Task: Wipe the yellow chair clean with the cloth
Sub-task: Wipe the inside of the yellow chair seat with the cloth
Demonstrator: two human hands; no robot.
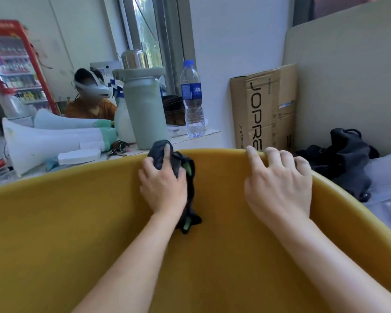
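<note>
Both hands are up on the inner back of the yellow chair (77, 222), whose curved shell fills the near view from 3 o'clock round to 9 o'clock. The left hand (163, 186) has its fingers closed round a bunched dark cloth (189, 195) with green patches and presses it on the shell just under the top rim. One wad of the cloth pokes over the rim at 12 o'clock from the knuckles, and a loose tail hangs at 5 o'clock beside the wrist. The right hand (278, 184) lies at 3 o'clock from the cloth, apart from it, with its fingers bent and hooked over the rim and nothing else in its grasp. Beyond the rim stands a desk (215, 137). At 12 o'clock from the left hand it carries a grey-green flask (145, 109) with a steel cap, and a water bottle (192, 98) just to the flask's 3 o'clock. A white megaphone (50, 143) lies on its side at 9 o'clock. A cardboard box (264, 107) leans against the wall at 12 o'clock from the right hand, with a heap of dark fabric (343, 159) at its 4 o'clock. Farthest back, at 10 o'clock, a person wearing a headset (90, 96) sits near a red drinks cooler (14, 64).
</note>
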